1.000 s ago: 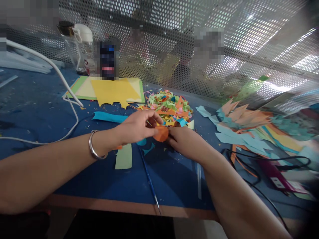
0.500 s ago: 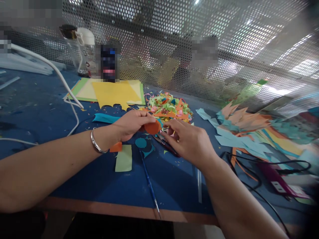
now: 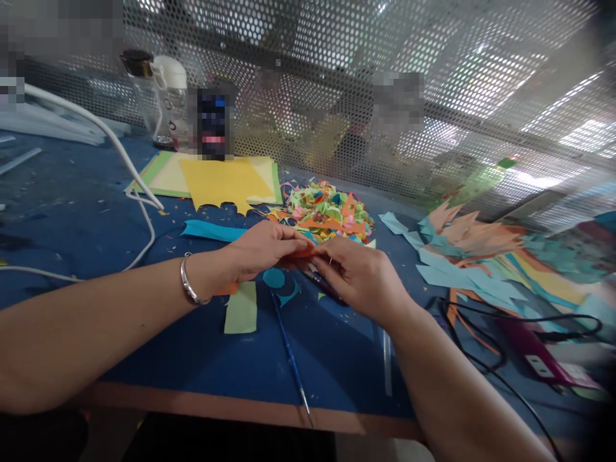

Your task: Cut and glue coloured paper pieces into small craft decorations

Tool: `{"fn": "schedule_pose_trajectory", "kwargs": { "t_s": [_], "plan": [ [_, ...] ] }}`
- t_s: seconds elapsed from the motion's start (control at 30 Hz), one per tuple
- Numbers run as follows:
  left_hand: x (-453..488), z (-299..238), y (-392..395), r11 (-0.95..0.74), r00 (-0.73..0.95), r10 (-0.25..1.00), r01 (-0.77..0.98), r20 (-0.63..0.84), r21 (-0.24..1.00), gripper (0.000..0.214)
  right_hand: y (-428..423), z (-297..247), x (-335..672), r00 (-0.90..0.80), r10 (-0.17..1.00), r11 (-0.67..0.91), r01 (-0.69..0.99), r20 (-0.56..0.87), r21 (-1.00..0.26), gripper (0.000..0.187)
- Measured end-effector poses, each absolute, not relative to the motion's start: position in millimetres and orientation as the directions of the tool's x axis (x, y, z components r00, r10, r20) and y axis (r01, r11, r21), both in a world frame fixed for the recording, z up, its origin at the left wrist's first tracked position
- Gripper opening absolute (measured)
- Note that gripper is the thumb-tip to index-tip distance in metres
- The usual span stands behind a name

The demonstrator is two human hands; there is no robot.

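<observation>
Both hands meet over the middle of the blue table. My left hand [image 3: 267,249], with a silver bangle at the wrist, pinches an orange paper disc [image 3: 302,251] between thumb and fingers. On the disc's other edge, the fingers of my right hand [image 3: 353,269] are closed too; the disc now appears nearly edge-on and partly covered by fingers. Under my right hand lies a dark-handled tool [image 3: 326,290], mostly hidden. Just below the hands are a blue paper disc [image 3: 274,278] and a curved blue scrap [image 3: 290,294]. A slim blue brush-like stick [image 3: 289,353] points toward the table's front edge.
Behind the hands rises a heap of coloured paper scraps [image 3: 330,208]. Yellow sheets [image 3: 221,183] lie at back left, near two bottles [image 3: 171,102] and a white cable [image 3: 96,119]. Folded paper pieces [image 3: 476,234] and a purple power strip [image 3: 541,350] are on the right.
The orange disc has turned from facing me to nearly edge-on. My right hand has moved slightly left, so its fingers now meet the left hand's at the disc.
</observation>
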State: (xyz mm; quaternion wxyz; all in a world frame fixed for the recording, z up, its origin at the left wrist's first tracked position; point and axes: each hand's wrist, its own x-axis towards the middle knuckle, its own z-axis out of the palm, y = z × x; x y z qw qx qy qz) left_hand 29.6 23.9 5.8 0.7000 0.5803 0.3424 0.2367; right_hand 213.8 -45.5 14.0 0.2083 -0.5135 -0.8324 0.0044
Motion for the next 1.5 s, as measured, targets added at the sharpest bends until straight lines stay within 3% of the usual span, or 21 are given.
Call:
{"fn": "schedule_pose_trajectory", "kwargs": {
  "t_s": [0.1, 0.2, 0.33, 0.6, 0.73, 0.87, 1.07, 1.27, 1.5],
  "plan": [
    [29.8, 8.6, 19.7, 0.192, 0.675, 0.723, 0.009, -0.148, 0.981, 0.020, -44.9, 14.2, 214.8, -0.358, 0.875, 0.441, 0.866, 0.325, -0.235, 0.019],
    [28.2, 10.4, 16.2, 0.032, 0.709, 0.704, 0.029, -0.043, 0.999, 0.010, -44.8, 15.3, 215.1, -0.331, 0.885, 0.421, 0.870, 0.328, -0.256, 0.016],
    [27.1, 6.4, 16.8, -0.110, 0.692, 0.721, 0.098, 0.012, 0.989, 0.017, -45.0, 16.9, 214.4, -0.275, 0.912, 0.369, 0.874, 0.304, -0.316, 0.016],
    [33.4, 4.0, 17.8, 0.046, 0.658, 0.752, 0.019, -0.047, 0.999, 0.005, -44.1, 17.9, 213.1, -0.165, 0.936, 0.285, 0.873, 0.311, -0.395, 0.016],
    [33.2, 6.2, 17.1, 0.014, 0.654, 0.755, 0.042, -0.038, 0.999, 0.006, -42.9, 16.1, 214.5, -0.189, 0.921, 0.331, 0.840, 0.340, -0.430, 0.012],
    [30.1, 4.1, 18.7, -0.133, 0.663, 0.748, 0.121, 0.020, 0.984, 0.008, -42.0, 13.3, 216.9, -0.231, 0.898, 0.393, 0.804, 0.375, -0.446, 0.013],
    [23.3, 0.9, 24.6, -0.447, 0.642, 0.753, 0.344, 0.141, 0.826, 0.013, -41.7, 11.9, 217.3, -0.213, 0.914, 0.368, 0.792, 0.344, -0.487, 0.016],
    [21.7, -1.6, 30.8, -0.469, 0.698, 0.700, 0.293, 0.149, 0.833, 0.018, -40.5, 12.1, 216.3, -0.193, 0.941, 0.322, 0.767, 0.279, -0.555, 0.019],
    [26.1, -9.2, 30.7, -0.458, 0.708, 0.680, 0.207, 0.190, 0.865, 0.015, -40.7, 14.8, 216.9, -0.222, 0.937, 0.336, 0.782, 0.269, -0.524, 0.022]
  ]
}}
